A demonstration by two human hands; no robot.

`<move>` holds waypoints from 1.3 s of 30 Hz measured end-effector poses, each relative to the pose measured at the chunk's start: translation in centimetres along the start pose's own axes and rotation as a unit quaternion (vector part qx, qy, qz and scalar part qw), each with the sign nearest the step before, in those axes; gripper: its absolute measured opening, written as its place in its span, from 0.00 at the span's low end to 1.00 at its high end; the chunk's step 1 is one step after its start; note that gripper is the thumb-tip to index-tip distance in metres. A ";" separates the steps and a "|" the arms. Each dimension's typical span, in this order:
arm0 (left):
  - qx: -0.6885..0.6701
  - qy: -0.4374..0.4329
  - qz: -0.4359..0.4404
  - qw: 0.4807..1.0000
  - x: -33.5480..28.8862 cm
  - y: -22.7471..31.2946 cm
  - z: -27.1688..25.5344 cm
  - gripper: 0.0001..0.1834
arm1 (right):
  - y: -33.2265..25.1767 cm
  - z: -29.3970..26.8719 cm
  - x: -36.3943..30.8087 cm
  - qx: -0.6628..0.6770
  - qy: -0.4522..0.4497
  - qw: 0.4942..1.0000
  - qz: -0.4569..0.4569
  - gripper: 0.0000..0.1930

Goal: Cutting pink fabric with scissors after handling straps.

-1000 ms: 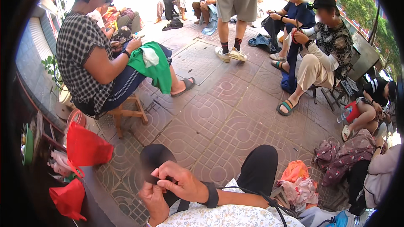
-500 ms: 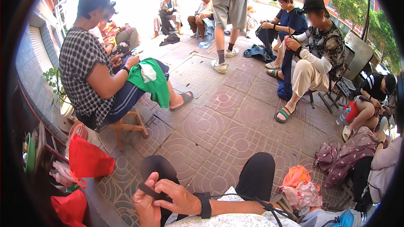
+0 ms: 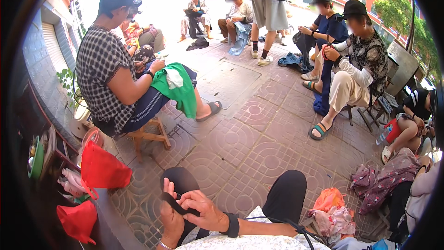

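Low in the view, above my lap, both hands are at a dark strap [image 3: 174, 203]. My left hand [image 3: 171, 220], with a bracelet at its wrist, has its fingers raised and holds the strap's upper end. My right hand [image 3: 206, 210] comes across from the right with bent fingers and grips the lower end; a black band [image 3: 231, 225] circles that wrist. The strap slants between the two hands, and the fingers hide part of it. Behind them show my knees in black trousers [image 3: 287, 196].
Red bags [image 3: 104, 166] hang at the left beside a green basin [image 3: 35, 158]. A seated person with green cloth [image 3: 178, 93] sits ahead on a wooden stool [image 3: 150, 135]. Orange and pink cloth [image 3: 332, 213] lies at my right. Several other people sit around the paved ground [image 3: 240, 157].
The view has shifted slightly, so the surroundings sit lower and further right. My left hand's fingers have straightened upward and the strap slants between my hands. The standing person has turned and stepped.
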State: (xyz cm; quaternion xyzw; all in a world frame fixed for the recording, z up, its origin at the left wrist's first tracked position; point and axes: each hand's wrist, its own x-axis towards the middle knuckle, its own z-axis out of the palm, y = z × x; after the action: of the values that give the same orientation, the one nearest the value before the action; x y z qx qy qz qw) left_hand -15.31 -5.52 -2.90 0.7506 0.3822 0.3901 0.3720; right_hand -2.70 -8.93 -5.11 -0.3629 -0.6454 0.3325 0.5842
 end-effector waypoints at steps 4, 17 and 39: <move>-0.040 -0.055 -0.036 0.997 1.1 1.0 -0.7 0.32 | -1.2 -0.4 -0.2 -0.007 0.011 1.000 -0.006 0.14; -0.299 -0.090 -0.071 0.947 2.5 0.5 1.4 0.33 | -1.7 -1.0 -0.6 0.048 0.094 0.990 0.096 0.11; -0.348 -0.115 -0.133 0.921 3.9 -1.4 5.4 0.43 | -1.5 -2.0 -2.1 0.010 0.134 0.985 0.109 0.08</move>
State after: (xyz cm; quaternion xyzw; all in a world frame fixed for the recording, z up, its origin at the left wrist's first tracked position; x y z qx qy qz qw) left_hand -9.41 -2.93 -5.24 0.5553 0.2736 0.3566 0.6997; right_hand -0.75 -11.48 -4.75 -0.4665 -0.5141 0.3489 0.6295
